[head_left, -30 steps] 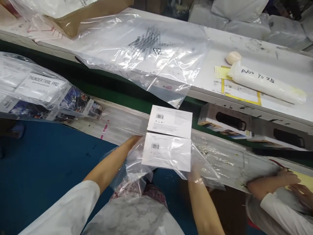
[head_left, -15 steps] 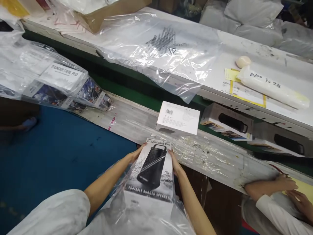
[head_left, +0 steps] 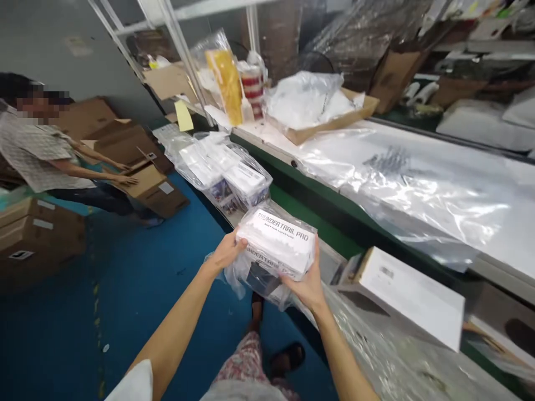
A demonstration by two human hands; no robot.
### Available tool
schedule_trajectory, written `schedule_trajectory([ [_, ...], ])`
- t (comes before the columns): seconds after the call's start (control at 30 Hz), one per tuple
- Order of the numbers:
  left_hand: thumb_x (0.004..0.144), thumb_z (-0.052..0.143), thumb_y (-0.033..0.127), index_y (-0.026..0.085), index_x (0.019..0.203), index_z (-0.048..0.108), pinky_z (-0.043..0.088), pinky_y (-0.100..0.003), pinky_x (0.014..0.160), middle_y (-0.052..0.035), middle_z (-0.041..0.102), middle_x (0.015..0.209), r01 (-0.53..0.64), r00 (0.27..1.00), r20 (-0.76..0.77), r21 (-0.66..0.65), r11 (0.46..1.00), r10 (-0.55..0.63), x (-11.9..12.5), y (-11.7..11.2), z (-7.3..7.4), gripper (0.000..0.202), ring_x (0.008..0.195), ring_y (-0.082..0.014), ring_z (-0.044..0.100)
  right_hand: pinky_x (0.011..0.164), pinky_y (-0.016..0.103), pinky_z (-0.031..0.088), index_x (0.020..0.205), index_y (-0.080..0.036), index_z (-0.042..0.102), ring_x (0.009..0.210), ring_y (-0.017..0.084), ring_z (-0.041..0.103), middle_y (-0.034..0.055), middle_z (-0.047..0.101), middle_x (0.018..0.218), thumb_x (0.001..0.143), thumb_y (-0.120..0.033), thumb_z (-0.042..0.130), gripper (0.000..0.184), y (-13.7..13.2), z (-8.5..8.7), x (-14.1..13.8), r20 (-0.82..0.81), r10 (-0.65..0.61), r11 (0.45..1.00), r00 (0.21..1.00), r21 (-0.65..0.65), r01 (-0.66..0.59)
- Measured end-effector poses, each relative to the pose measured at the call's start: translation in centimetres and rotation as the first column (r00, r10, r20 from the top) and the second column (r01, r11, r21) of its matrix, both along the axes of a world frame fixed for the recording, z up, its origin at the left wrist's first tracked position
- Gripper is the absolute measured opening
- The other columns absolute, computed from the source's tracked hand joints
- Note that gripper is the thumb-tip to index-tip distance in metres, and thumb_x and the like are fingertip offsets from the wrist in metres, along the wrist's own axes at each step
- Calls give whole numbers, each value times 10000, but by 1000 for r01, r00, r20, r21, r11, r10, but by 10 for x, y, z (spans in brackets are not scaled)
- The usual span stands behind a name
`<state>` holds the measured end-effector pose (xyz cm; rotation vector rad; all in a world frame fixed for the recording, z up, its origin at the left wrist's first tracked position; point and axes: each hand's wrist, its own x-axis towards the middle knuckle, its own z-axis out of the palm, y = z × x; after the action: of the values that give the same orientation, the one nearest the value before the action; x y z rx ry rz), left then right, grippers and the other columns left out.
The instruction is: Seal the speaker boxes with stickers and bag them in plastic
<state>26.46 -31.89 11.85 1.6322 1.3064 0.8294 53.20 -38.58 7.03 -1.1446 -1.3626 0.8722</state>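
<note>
Between my two hands is a white speaker box [head_left: 278, 236] inside a clear plastic bag [head_left: 238, 278], its "Thunder Trail Pro" side facing up. My left hand [head_left: 228, 249] grips the box's left end, the thumb lying on its edge. At the right end my right hand [head_left: 308, 281] is closed around the box, thumb along the lower front edge. Just beyond it, several bagged speaker boxes [head_left: 246, 177] lie together on the ledge. Closer to my right arm, an unbagged white box [head_left: 412, 295] rests on the line.
A white bench [head_left: 443, 161] with a loose plastic sheet [head_left: 418, 195] runs along the right. An open carton [head_left: 334, 120] of plastic bags stands on it. At the left, a person [head_left: 45, 150] touches a brown carton [head_left: 152, 189] on the blue floor [head_left: 137, 312].
My view has swung left. The held box has turned from its speaker-picture face to its lettered side, and now sits inside the bag near the bagged boxes, both hands still on it.
</note>
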Motion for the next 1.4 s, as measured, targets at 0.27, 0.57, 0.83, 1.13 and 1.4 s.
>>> schedule_trajectory([
  [0.27, 934, 456, 797, 160, 1258, 771, 503, -471, 1117, -156, 753, 1301, -260, 958, -72, 200, 945, 278, -102, 81, -6, 780, 1296, -364, 653, 1147, 647, 472, 1653, -374, 207, 1558, 519, 262, 130, -41, 1740, 625, -134, 839, 1231, 92, -36, -117, 407, -87, 962, 909, 271, -29],
  [0.57, 911, 657, 585, 132, 1608, 392, 393, -542, 1221, -251, 454, 1590, -527, 824, -19, 339, 779, 566, -148, 165, -44, 873, 1493, -387, 439, 1181, 839, 202, 1676, -368, 77, 1610, 490, 81, 149, -134, 1759, 870, -107, 679, 1040, 146, -28, -199, 558, -208, 967, 804, 242, 82],
  [0.83, 964, 620, 512, 192, 1339, 593, 524, -418, 1058, -171, 599, 1402, -673, 706, 93, 397, 624, 702, -130, 91, -32, 494, 1319, -318, 585, 1229, 602, 402, 1630, -295, 339, 1542, 341, 397, 134, 380, 1663, 953, -203, 574, 723, 32, -31, -166, 293, 42, 974, 955, -226, 27],
  [1.13, 872, 740, 584, 220, 1041, 605, 515, -272, 702, 16, 575, 785, 39, 946, 324, -91, 995, -7, -15, 11, 30, 424, 691, -154, 586, 1016, 428, 536, 1292, -219, 678, 1126, 276, 693, 100, 732, 1190, 838, -404, 756, 496, 26, 54, -113, 17, 299, 892, 954, -362, -273],
  [1.4, 854, 755, 528, 192, 1091, 773, 491, -285, 676, -86, 767, 978, 534, 816, -51, -316, 784, -576, 100, 15, 79, 411, 827, -261, 702, 758, 302, 487, 808, -193, 744, 776, 195, 655, 35, 735, 795, 887, -402, 650, 242, -36, 115, 99, 175, 51, 865, 983, -500, 45],
])
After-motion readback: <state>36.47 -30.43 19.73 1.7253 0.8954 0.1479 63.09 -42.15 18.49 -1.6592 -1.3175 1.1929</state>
